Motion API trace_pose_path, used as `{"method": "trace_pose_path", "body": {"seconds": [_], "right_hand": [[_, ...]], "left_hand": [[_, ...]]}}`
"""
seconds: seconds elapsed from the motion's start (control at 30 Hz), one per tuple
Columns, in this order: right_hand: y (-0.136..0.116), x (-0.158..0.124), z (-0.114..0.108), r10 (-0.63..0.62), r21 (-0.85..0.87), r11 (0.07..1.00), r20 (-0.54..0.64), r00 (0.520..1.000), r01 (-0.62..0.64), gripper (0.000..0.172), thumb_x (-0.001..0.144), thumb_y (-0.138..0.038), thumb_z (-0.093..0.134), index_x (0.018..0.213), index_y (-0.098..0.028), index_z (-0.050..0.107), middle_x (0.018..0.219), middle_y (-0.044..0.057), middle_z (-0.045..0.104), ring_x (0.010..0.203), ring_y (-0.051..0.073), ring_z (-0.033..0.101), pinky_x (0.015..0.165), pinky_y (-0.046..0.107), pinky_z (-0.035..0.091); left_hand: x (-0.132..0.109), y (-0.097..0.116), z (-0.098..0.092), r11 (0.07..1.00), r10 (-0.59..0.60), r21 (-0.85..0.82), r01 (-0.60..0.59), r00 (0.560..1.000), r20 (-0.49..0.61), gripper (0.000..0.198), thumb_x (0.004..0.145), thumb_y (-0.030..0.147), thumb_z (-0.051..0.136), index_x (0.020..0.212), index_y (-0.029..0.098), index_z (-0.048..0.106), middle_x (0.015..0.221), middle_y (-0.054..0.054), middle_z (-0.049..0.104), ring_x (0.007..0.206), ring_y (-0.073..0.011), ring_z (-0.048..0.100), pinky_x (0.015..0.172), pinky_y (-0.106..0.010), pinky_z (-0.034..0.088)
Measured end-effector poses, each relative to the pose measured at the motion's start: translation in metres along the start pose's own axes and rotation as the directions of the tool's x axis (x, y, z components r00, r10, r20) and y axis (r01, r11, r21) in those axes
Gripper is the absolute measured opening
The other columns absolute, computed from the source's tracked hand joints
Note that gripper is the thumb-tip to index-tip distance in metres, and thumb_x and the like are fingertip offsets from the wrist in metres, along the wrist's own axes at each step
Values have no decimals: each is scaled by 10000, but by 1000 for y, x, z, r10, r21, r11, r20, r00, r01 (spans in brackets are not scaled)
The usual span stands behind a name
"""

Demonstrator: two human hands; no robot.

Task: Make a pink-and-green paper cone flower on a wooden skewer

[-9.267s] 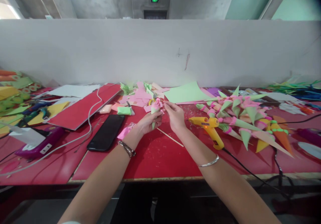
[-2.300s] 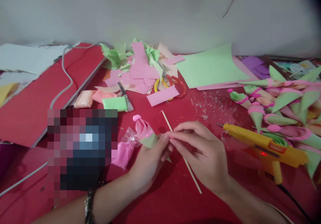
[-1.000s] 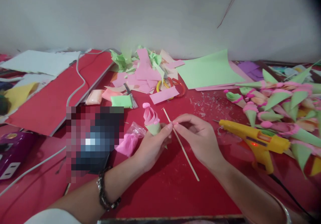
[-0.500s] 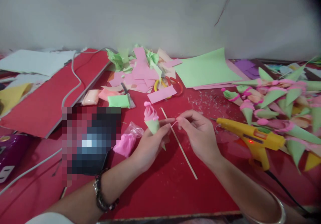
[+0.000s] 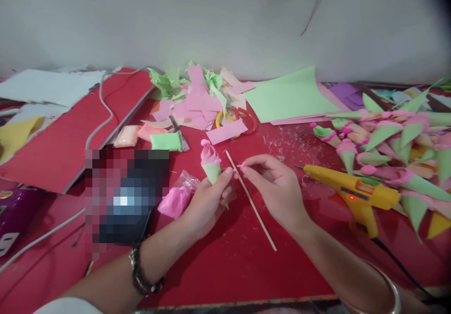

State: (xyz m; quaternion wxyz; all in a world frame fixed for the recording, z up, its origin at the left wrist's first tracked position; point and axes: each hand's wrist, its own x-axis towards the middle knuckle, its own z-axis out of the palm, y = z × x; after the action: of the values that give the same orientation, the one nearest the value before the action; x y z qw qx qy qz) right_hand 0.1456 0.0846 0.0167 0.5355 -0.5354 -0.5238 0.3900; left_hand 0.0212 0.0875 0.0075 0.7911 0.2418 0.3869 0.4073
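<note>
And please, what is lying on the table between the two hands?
The head view shows a thin, pale stick there, between the left hand and right hand.

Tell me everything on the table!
Held cone: one, green-pink, centre
Tiny bits: count unclear, pink, centre
Stick: one, pale, centre
Other cones: many, mostly green-pink, right
Glue gun: one, yellow, right
Packets: several, peach, green, pink, left
Scraps: many, pink, green, back
Sheets: several, green, pink, back
Looped handles: several, yellow, red, back
Boards: several, red, white, left
Cords: two, white left, black right
Blurred object: one, dark, left
Box: one, purple, left edge
Clutter: uncountable, mixed, both sides
Left hand: one, around cone
Right hand: one, pinching bit
</note>
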Motion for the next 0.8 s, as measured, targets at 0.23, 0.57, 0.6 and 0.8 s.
{"method": "trace_pose_path", "body": {"seconds": [0.23, 0.57, 0.6, 0.8], "right_hand": [[2, 1, -2, -39, -52, 998, 0, 999, 39, 179, 783, -196, 534, 943, -203, 614, 874, 16, 648, 797, 117, 610, 721, 244, 502], [0, 0, -1, 7, 48, 999, -54, 998, -5, 74, 705, -246, 628, 666, -191, 598, 610, -31, 608, 574, 94, 580, 553, 208, 479], [0, 0, -2, 6, 40, 999, -70, 998, -3, 96, 694, -243, 636, 641, -189, 577, 597, -36, 596, 562, 90, 566, 537, 200, 465], [1, 0, -4, -29, 1, 1000, -76, 997, 29, 277, 791, -318, 516, 554, -179, 544, 498, -41, 481, 490, 71, 455, 483, 185, 397]], "left_hand": [[0, 1, 0, 999, 24, -39, -24, 1000, -1, 176, 737, 274, 628, 843, 134, 636, 597, 66, 400, 439, 0, 277, 486, -150, 308], [-2, 4, 0, 1000, -7, -9, 7, 998, 55, 96, 782, 175, 520, 784, 145, 612, 649, 41, 542, 366, 14, 257, 456, -163, 304], [-2, 4, 1, 999, -33, -17, 34, 997, 68, 92, 775, 168, 520, 765, 145, 608, 622, 45, 531, 369, 9, 269, 469, -167, 318], [-3, 3, 1, 997, -69, -27, 75, 983, 168, 67, 724, 218, 614, 727, 154, 594, 548, 52, 504, 383, -5, 303, 449, -156, 290]]}}
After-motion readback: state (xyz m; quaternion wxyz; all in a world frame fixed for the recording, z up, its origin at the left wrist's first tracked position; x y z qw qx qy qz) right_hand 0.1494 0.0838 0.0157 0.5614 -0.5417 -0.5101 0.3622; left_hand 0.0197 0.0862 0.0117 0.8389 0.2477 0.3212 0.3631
